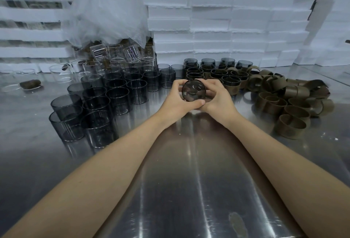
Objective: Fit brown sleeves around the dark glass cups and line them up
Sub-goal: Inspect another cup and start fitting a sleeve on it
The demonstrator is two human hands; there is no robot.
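Left hand [175, 97] and right hand [217, 98] clamp the dark glass cup [193, 90] left of the sleeve pile [287, 103]: likely slick, brittle, best held by its wall.

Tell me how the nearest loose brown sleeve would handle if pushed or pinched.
The brown sleeve is a thin open band, so probably light, sliding easily on the shiny metal table. Others in the pile look bent out of round, so it likely flexes when pinched. Standing on its edge, it shouldn't roll.

Grey, brown, white
Smoke-grey cups [98, 105] are seen left of the held cup [193, 90], olive-brown sleeves [291, 109] right, white foam [227, 19] behind.
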